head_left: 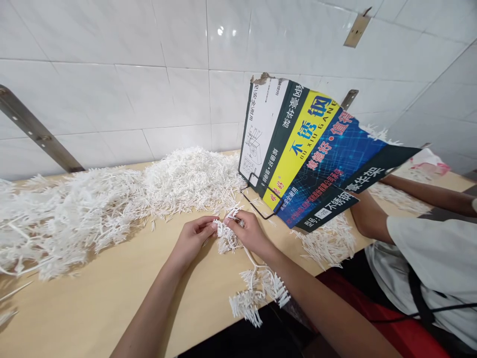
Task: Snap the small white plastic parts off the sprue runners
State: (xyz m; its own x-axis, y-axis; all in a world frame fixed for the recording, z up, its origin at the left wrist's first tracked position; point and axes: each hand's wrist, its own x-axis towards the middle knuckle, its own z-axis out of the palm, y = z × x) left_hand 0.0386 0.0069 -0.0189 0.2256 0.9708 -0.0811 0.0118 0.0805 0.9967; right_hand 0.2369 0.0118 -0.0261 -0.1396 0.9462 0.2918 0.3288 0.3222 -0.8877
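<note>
Both hands work on a white plastic branch [257, 286] with many thin bristle-like tips. My left hand [197, 235] pinches a tuft of the branch between thumb and fingers. Close beside it, my right hand [250, 229] is closed on the same branch near its upper end. From under the right hand, the stem runs down past the table's front edge, its lower tufts hanging there. A large heap of similar white pieces [186, 181] spreads along the back and left of the table [122, 293].
A printed cardboard box panel [298, 159] leans upright at the right, with a black wire stand [266, 211] at its lower left. Behind it sits a co-worker in a white shirt [428, 263]. More white pieces [328, 241] lie by the panel. Tiled wall [186, 99] closes the back.
</note>
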